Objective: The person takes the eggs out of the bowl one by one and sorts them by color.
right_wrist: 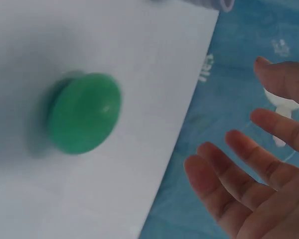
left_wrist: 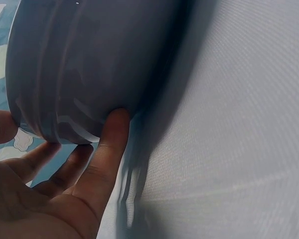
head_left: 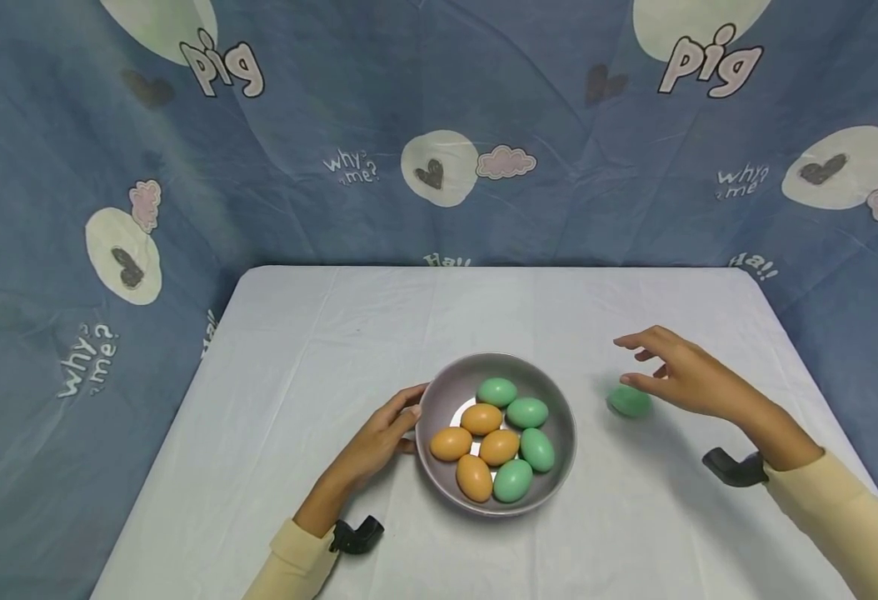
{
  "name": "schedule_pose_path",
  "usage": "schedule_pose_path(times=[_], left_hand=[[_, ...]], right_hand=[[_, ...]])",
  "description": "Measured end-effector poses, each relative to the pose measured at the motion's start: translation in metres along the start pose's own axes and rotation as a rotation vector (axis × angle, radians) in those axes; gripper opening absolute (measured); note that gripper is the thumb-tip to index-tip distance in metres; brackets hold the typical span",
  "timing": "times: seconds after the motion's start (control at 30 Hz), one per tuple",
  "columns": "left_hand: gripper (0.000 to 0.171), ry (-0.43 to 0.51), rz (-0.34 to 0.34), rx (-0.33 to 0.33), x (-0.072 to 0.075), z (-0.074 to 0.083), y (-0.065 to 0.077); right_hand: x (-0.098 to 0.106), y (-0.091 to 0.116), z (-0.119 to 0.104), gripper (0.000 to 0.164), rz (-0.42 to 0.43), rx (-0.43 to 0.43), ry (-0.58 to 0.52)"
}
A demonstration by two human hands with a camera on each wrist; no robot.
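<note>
A grey bowl (head_left: 430, 482) stands on the white table, holding several orange eggs (head_left: 450, 443) and several green eggs (head_left: 526, 412). At its left side, my left hand (head_left: 379, 433) holds it, thumb at the rim and fingertips against the outer wall (left_wrist: 89, 64). To the right of the bowl, a single green egg (head_left: 629, 402) lies on the cloth; it also appears in the right wrist view as a green egg (right_wrist: 84, 113). My right hand (head_left: 682, 375) hovers over this egg with fingers spread and slightly bent, nothing between them.
A white cloth covers the table (head_left: 319, 333). Behind it and to the sides hangs a blue printed curtain (head_left: 379, 217). Black wrist mounts (head_left: 735, 468) sit on both wrists. In the right wrist view, a bit of the bowl's rim (right_wrist: 227, 4) shows at the top.
</note>
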State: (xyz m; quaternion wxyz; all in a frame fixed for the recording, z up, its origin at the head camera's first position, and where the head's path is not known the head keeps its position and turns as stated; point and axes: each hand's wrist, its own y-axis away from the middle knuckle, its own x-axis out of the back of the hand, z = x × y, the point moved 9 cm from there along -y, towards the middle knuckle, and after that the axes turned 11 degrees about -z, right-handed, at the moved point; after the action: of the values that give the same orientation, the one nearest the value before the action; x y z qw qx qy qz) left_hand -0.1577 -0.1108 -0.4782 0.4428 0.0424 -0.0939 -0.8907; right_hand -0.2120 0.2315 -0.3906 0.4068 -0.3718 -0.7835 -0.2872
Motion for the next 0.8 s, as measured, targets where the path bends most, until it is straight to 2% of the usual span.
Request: schedule_pose_path(times=[0.37,0.6,0.8], left_hand=[[0.043,0.010,-0.010,0.001,0.001,-0.001,0.001],[0.044,0.016,0.000,0.015,0.001,-0.001,0.002],[0.044,0.008,0.017,0.002,0.008,-0.022,-0.004]], right_hand=[[0.000,-0.029,-0.043,0.048,-0.057,0.086,-0.049],[-0.002,-0.047,-0.068,0.050,-0.097,0.122,-0.043],[-0.008,-0.058,-0.084,0.048,-0.122,0.157,-0.039]])
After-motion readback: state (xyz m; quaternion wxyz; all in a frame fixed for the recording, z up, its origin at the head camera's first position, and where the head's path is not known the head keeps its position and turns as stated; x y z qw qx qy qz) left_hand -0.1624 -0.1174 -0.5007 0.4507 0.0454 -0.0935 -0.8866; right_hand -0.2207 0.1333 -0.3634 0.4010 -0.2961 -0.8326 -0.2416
